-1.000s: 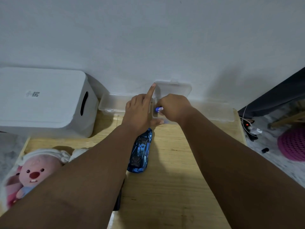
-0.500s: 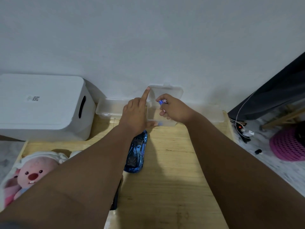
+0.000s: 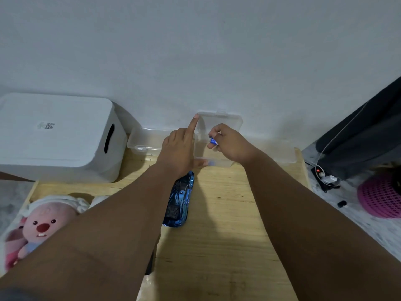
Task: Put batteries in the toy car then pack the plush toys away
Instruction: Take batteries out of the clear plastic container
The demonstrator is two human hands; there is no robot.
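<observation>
A small clear plastic box [image 3: 225, 124] stands open against the wall, its lid upright. My left hand [image 3: 180, 152] steadies the box, index finger up along the lid's left edge and thumb against its front. My right hand [image 3: 232, 144] hovers over the box, fingers pinched on a blue battery [image 3: 213, 140]. A shiny blue toy car [image 3: 179, 203] lies on the wooden table [image 3: 217, 246] just below my left wrist. A pink plush toy [image 3: 41, 222] sits at the table's left edge, partly hidden by my left forearm.
A large white lidded storage bin [image 3: 58, 135] stands at the back left. Another clear box [image 3: 147, 142] sits beside it against the wall, and one more [image 3: 282, 153] at the back right. A pink basket [image 3: 382, 198] and cables lie on the floor to the right.
My right hand has lifted out of the clear box with the blue battery between its fingers. My left hand stays on the box.
</observation>
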